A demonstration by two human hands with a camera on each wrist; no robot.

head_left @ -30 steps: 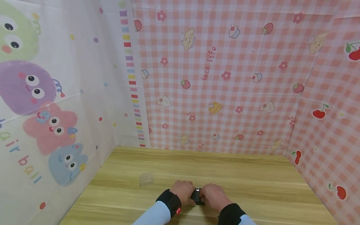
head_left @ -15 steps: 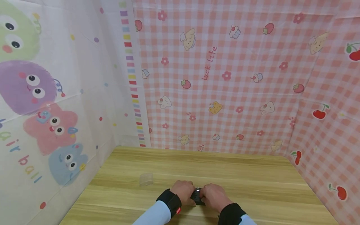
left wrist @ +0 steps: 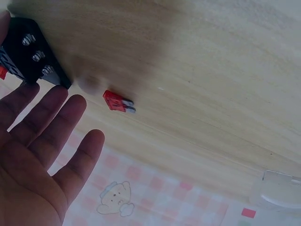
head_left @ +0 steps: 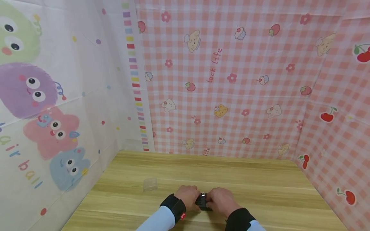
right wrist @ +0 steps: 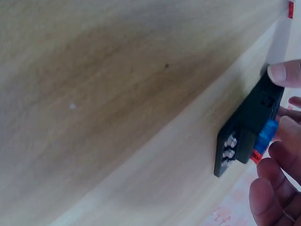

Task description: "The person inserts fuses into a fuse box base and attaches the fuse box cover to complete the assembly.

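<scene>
A black fuse block (head_left: 201, 202) with a row of silver screw terminals (left wrist: 38, 56) stands on the table between my hands. My left hand (head_left: 187, 197) grips its left side, with fingertips (left wrist: 59, 92) along one edge and the thumb on the other side. My right hand (head_left: 221, 201) is over the block's right part and pinches a blue blade fuse (right wrist: 266, 135) at its top. Just beside it, a red fuse (right wrist: 256, 156) shows in the block. Another red blade fuse (left wrist: 115, 101) lies loose on the table near my left fingertips, hidden in the head view.
A clear plastic cover (head_left: 150, 184) lies on the wood-grain table (head_left: 254, 176), to the left beyond my left hand. Pink checked cloth (head_left: 231, 96) hangs behind and at the right, and a white printed cloth (head_left: 95, 96) at the left.
My right hand has shifted very slightly to the right over the fuse block. The left hand and the clear cover look unchanged.
</scene>
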